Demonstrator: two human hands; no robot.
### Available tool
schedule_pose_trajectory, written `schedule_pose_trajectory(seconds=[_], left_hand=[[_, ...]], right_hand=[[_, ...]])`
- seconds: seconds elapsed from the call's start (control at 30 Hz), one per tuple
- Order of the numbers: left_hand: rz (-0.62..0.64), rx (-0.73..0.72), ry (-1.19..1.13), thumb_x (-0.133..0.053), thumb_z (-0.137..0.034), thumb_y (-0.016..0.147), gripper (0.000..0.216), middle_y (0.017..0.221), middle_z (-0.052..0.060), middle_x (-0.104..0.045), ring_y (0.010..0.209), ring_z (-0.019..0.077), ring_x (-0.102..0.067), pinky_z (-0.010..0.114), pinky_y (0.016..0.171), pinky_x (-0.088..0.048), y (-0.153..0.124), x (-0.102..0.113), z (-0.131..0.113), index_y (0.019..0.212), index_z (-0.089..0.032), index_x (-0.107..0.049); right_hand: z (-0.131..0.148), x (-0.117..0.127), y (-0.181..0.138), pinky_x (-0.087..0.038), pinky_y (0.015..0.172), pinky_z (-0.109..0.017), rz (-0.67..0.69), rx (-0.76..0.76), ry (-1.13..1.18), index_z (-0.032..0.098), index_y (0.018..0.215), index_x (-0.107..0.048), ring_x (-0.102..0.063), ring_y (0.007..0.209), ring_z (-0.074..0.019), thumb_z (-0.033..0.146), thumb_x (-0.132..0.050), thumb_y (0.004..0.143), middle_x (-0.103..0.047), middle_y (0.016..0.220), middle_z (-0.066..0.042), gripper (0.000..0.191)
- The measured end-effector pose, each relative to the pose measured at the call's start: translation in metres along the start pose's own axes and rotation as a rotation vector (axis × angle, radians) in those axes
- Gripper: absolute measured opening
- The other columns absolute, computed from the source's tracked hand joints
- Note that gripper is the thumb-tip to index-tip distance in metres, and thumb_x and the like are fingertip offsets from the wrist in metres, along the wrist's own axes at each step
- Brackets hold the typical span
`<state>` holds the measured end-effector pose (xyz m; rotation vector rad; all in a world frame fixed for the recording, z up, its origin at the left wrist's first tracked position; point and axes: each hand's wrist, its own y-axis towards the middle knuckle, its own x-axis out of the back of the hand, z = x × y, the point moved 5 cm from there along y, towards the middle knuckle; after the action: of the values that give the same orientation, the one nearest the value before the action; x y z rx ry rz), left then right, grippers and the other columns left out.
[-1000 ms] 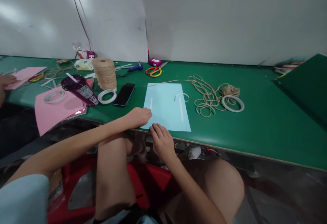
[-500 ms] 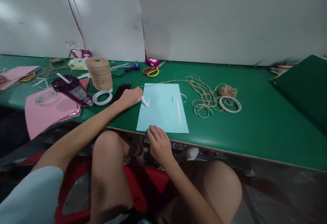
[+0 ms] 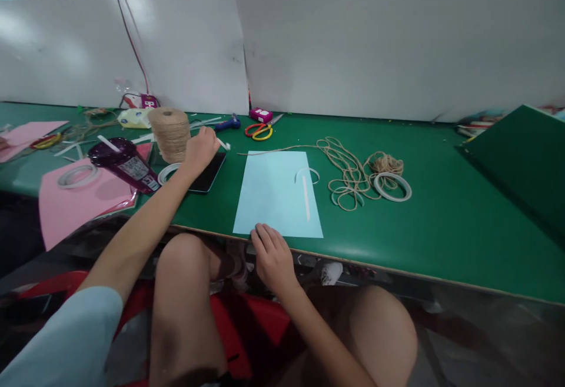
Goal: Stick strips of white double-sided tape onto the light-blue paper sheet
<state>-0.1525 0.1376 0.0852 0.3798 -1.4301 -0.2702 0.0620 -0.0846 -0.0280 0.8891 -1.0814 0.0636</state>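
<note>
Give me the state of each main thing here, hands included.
Left hand: pinching a white strip
Right hand: at near edge of blue sheet
Blue sheet: lying flat
Strip on blue sheet: straight
Phone: screen dark
Purple cup: straw in
Twine spool: upright
Loose twine: in tangled loops
Scissors: lying down, blade opening unclear

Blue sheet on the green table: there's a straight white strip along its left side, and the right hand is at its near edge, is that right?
Not quite: the head view shows the straight white strip along the right side of the blue sheet. The rest is right.
</note>
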Motion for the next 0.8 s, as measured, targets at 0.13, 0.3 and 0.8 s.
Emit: schedule_pose_trajectory(seconds=[0.13,0.3,0.8], left_hand=[[-0.023,-0.011,-0.011,-0.03,-0.03,0.09,0.031,0.107,0.013,-0.059,0.094,0.0262,-0.059,0.031,0.071,-0.04,-0.009,0.01,-0.001,0.103,-0.014,-0.053],[0.066,-0.16,0.042,-0.025,-0.034,0.092,0.038,0.096,0.013,-0.065,0.086,0.0264,-0.062,0.031,0.064,-0.039,-0.032,0.016,-0.03,0.099,-0.014,-0.056],[0.257,-1.109,-0.354,-0.033,-0.028,0.092,0.026,0.091,0.005,-0.062,0.089,0.0169,-0.055,0.027,0.067,-0.039,-0.136,0.022,-0.204,0.092,-0.018,-0.057]], right_hand=[[0.0,0.0,-0.001,-0.036,0.103,-0.039,0.002,0.006,0.002,0.008,0.123,-0.055,-0.042,0.124,-0.0245,0.005,-0.041,0.078,-0.054,0.13,-0.013,0.047],[0.0,0.0,0.0,-0.037,0.104,-0.039,0.036,-0.003,0.01,0.01,0.125,-0.053,-0.042,0.124,-0.0242,0.007,-0.041,0.079,-0.052,0.132,-0.014,0.048],[-0.034,0.054,-0.009,-0.043,0.076,-0.033,-0.239,-0.09,-0.088,0.017,0.087,-0.063,-0.056,0.084,-0.0188,0.01,-0.047,0.078,-0.065,0.082,-0.006,0.02]])
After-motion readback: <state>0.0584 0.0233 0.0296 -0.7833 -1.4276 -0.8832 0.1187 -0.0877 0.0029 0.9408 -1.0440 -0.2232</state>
